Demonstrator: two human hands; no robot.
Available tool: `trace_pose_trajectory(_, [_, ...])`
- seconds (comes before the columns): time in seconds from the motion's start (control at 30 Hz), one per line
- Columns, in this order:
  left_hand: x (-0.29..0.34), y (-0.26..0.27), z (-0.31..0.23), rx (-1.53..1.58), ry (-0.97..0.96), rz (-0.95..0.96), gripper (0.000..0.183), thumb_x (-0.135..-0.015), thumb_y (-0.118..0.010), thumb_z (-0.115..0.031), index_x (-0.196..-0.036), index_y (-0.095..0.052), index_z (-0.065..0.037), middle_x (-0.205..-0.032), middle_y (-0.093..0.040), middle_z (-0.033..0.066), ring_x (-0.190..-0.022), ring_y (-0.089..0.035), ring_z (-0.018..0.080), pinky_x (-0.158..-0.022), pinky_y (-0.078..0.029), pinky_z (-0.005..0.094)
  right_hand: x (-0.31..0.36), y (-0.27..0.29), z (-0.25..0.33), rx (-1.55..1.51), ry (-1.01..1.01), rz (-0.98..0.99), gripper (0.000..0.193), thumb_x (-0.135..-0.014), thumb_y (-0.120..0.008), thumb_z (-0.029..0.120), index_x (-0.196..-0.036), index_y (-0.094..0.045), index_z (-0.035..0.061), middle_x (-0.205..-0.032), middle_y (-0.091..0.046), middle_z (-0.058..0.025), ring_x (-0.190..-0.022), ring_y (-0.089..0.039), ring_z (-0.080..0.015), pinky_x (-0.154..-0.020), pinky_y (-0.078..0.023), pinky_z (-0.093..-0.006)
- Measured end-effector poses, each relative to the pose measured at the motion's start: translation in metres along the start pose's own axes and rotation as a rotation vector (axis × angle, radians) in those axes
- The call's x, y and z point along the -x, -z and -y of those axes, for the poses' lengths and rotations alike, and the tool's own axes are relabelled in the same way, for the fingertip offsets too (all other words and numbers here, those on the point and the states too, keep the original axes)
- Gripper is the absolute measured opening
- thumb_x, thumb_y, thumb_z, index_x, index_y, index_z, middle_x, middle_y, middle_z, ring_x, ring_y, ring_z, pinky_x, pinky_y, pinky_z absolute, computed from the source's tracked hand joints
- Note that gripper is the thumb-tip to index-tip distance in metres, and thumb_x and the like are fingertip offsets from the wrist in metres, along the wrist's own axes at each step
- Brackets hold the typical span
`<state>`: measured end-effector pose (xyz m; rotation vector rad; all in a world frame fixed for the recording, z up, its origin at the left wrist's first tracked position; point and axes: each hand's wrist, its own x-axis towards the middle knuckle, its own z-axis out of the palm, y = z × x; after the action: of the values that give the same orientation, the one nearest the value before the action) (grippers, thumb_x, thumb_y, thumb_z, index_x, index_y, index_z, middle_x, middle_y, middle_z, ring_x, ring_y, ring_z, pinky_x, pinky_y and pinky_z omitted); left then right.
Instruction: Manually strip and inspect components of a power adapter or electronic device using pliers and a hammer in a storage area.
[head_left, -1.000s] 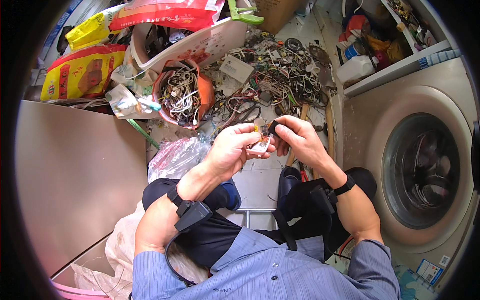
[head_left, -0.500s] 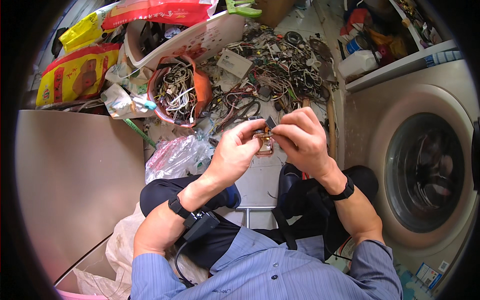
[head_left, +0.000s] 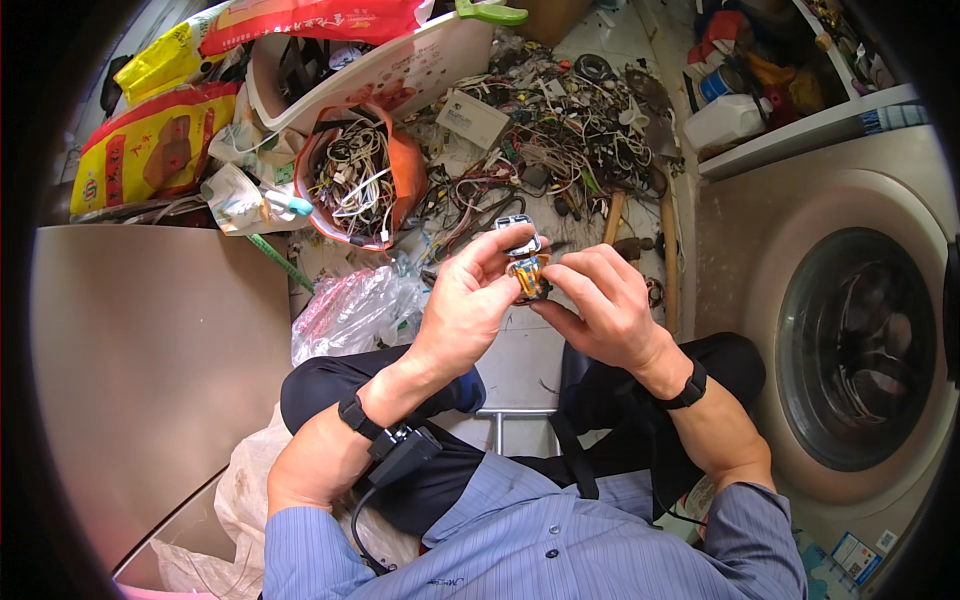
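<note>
In front of my knees, my left hand [head_left: 468, 295] is closed round a small opened electronic device [head_left: 527, 278], possibly a smartwatch. Yellow-orange and blue parts show inside its body. A pale-rimmed frame [head_left: 517, 226] stands just above that body, by my left fingertips; how the two are joined is hard to make out. My right hand [head_left: 605, 305] has its thumb and fingers closed on the right side of the device. Its fingertips partly cover that edge, and any smaller piece between them is hidden.
Tangled cables and loose electronic parts [head_left: 560, 130] are heaped on the floor ahead. Left of them stand an orange bag of cables [head_left: 405, 180] and a white tub [head_left: 400, 75]. Clear plastic [head_left: 350, 310] lies by my left knee; a washing machine [head_left: 760, 190] stands at right.
My right hand has come down from above the device to its right side. The dark flat piece it held up no longer shows there. The device has turned, showing its yellow-orange inside and pale-rimmed frame.
</note>
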<state>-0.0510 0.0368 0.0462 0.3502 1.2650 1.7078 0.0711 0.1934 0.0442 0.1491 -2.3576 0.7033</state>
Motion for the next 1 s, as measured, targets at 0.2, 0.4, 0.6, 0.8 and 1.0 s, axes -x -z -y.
trace_pose_trajectory(0.2, [0.007, -0.007, -0.001, -0.058, 0.023, 0.051, 0.042, -0.101, -0.049, 0.004, -0.144, -0.05, 0.003, -0.135, -0.064, 0.0121, -0.119, -0.062, 0.0163, -0.102, -0.054, 0.0332, 0.005, -0.001, -0.003, 0.051, -0.03, 0.015, 0.038, -0.069, -0.085, 0.01, -0.102, -0.067, 0.0015, -0.091, -0.066, -0.0098, -0.078, -0.065, -0.0279, -0.066, -0.054, -0.0378])
trace_pose_trajectory(0.4, [0.006, -0.007, 0.003, -0.074, -0.003, 0.047, 0.045, -0.101, -0.046, 0.006, -0.145, -0.049, 0.003, -0.134, -0.064, 0.0121, -0.119, -0.062, 0.0165, -0.103, -0.054, 0.0336, 0.006, -0.002, -0.006, 0.07, -0.011, 0.009, 0.04, -0.069, -0.084, 0.009, -0.103, -0.066, 0.001, -0.092, -0.067, -0.0111, -0.076, -0.066, -0.0287, -0.066, -0.055, -0.0381])
trace_pose_trajectory(0.6, [0.008, -0.009, 0.006, -0.192, -0.046, -0.003, 0.051, -0.097, -0.046, 0.009, -0.146, -0.05, 0.0, -0.131, -0.067, 0.0102, -0.114, -0.064, 0.0142, -0.1, -0.051, 0.0298, 0.015, -0.009, -0.006, -0.044, -0.043, -0.059, 0.057, -0.065, -0.085, 0.003, -0.115, -0.058, -0.0003, -0.094, -0.068, -0.0131, -0.076, -0.066, -0.0311, -0.066, -0.055, -0.0395])
trace_pose_trajectory(0.8, [0.007, -0.004, 0.01, -0.271, -0.074, 0.035, 0.055, -0.097, -0.045, 0.008, -0.151, -0.044, -0.002, -0.142, -0.06, 0.0132, -0.125, -0.059, 0.0167, -0.105, -0.049, 0.0309, 0.018, -0.013, -0.006, -0.057, -0.051, -0.041, 0.059, -0.065, -0.085, 0.0, -0.116, -0.056, 0.0004, -0.095, -0.068, -0.0137, -0.076, -0.066, -0.0316, -0.065, -0.054, -0.0402])
trace_pose_trajectory(1.0, [0.006, -0.001, 0.012, -0.397, -0.076, 0.064, 0.063, -0.092, -0.043, 0.012, -0.153, -0.042, -0.003, -0.144, -0.058, 0.012, -0.127, -0.058, 0.0169, -0.106, -0.048, 0.0318, 0.013, -0.013, 0.001, 0.009, -0.044, 0.003, 0.044, -0.068, -0.082, 0.003, -0.107, -0.061, 0.0014, -0.094, -0.067, -0.0135, -0.075, -0.066, -0.0311, -0.067, -0.054, -0.0418])
